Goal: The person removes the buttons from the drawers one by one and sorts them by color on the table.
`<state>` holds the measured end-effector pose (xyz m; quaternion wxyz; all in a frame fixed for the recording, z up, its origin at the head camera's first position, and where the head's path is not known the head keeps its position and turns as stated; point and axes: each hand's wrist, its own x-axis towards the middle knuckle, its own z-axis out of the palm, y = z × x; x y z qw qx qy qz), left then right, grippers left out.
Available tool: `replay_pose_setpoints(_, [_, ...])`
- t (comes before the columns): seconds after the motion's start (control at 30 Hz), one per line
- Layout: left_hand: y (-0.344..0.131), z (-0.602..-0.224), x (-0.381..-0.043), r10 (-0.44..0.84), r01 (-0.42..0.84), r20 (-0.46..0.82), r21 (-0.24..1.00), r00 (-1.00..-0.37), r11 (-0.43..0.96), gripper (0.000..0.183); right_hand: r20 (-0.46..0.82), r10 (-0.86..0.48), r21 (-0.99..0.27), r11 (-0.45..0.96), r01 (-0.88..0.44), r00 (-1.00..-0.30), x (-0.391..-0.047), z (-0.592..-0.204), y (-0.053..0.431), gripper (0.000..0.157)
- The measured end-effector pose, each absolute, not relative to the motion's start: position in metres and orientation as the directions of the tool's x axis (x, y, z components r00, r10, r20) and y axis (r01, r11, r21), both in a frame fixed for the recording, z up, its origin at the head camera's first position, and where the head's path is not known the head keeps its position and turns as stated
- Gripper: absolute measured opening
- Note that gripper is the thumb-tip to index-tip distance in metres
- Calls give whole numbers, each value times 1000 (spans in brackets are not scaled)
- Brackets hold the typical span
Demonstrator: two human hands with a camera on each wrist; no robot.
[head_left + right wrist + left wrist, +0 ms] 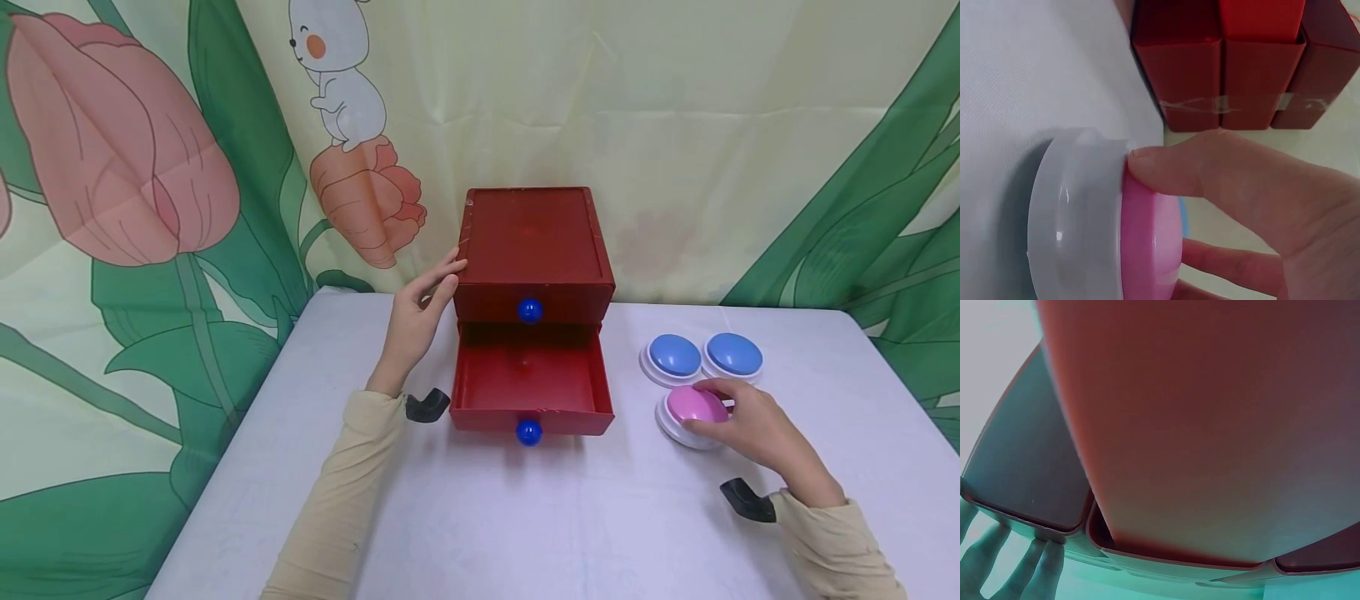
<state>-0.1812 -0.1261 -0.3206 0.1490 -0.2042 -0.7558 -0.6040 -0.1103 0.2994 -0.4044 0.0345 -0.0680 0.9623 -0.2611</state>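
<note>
My right hand [761,429] pinches a push button with a pink dome [693,406] and a white base, thumb on one side and fingers on the other. In the right wrist view the thumb lies at the seam between the pink dome [1147,244] and the white base [1075,219]. A red drawer cabinet [532,237] stands at the table's back. One drawer [525,379] under the top one is pulled out, with nothing inside. My left hand [416,321] rests its fairly straight fingers against the cabinet's left side; the left wrist view shows these fingertips [1050,556] at its edge.
Two push buttons with blue domes, one on the left [675,357] and one on the right [733,356], sit just behind the pink one. Blue round knobs front the top drawer [530,311] and the pulled-out drawer. A printed curtain hangs behind the white table [480,533].
</note>
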Motion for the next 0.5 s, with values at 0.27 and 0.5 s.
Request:
replay_pose_setpoints(0.27, [-126,-320,-181,129,489,472,852,-872,185,34,-17,-147,-523,845,-116,-989,-111,-409,302,65])
replay_pose_setpoints(0.5, [-126,-320,-181,127,482,465,857,-876,184,34,-16,-150,-531,839,-119,-989,-112,-410,303,65])
